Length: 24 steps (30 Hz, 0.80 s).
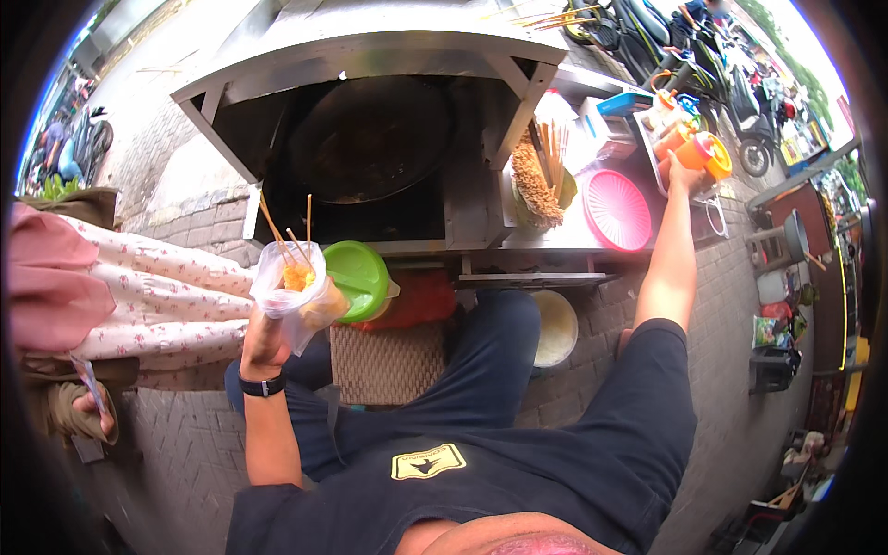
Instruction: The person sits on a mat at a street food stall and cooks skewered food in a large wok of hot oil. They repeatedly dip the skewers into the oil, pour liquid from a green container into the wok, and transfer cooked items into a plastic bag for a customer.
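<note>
My left hand (266, 343), with a dark watch on the wrist, holds up a clear plastic bag (300, 291). Fried food (298, 277) lies in the bag, with wooden skewers (281, 232) poking out of its mouth. My right hand (683, 177) reaches to a tray of sauce bottles at the far right and is closed around an orange squeeze bottle (692, 154). Beside the bag stands a container with a green lid (357, 281). A large dark wok (371, 139) sits under the metal hood of the cart in front of me.
On the cart's right lie a pink ribbed lid (617, 209), bundled skewers (553, 156) and crumb-coated food (533, 184). A white bucket (555, 328) stands by my knee. At left is a person in a flowered garment (163, 298). Parked motorcycles (694, 62) stand beyond the cart.
</note>
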Each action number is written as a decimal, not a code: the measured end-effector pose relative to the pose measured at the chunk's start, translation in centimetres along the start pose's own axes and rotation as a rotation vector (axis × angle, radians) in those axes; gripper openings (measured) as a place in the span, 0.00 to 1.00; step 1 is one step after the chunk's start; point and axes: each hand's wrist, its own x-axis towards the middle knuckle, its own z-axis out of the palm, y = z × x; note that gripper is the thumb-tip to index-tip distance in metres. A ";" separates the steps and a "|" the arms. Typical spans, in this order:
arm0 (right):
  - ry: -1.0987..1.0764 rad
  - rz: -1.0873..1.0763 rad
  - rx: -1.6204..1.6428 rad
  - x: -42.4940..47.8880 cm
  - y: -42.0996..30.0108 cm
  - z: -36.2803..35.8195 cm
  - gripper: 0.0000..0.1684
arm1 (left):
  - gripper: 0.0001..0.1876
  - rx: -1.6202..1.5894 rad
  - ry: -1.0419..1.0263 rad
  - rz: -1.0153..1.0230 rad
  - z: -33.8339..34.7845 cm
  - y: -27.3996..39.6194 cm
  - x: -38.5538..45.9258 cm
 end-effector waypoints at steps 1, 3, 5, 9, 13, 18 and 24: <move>0.010 0.010 -0.017 0.0 0.1 0.0 0.60 | 0.53 -0.007 0.028 -0.007 -0.1 -0.1 0.0; 0.087 -0.128 -0.022 -0.4 -0.1 -0.5 0.55 | 0.53 -0.018 0.018 -0.011 0.2 -0.1 0.0; 0.179 -0.244 -0.003 -0.6 -2.3 -2.2 0.49 | 0.53 -0.015 -0.002 0.008 0.1 -0.2 -0.2; 0.117 -0.598 0.408 -2.9 -10.7 -12.0 0.45 | 0.48 -0.019 -0.016 0.010 0.6 0.3 0.1; -0.039 -1.161 0.254 -13.4 -20.9 -24.1 0.38 | 0.46 0.103 -0.114 0.099 3.3 1.6 1.2; -0.378 -1.508 0.204 -27.8 -29.5 -30.2 0.41 | 0.44 0.105 -0.201 0.166 4.0 0.5 1.0; -0.234 -1.891 0.142 -33.6 -33.0 -30.4 0.33 | 0.36 0.037 -0.280 0.165 4.9 -0.4 -0.3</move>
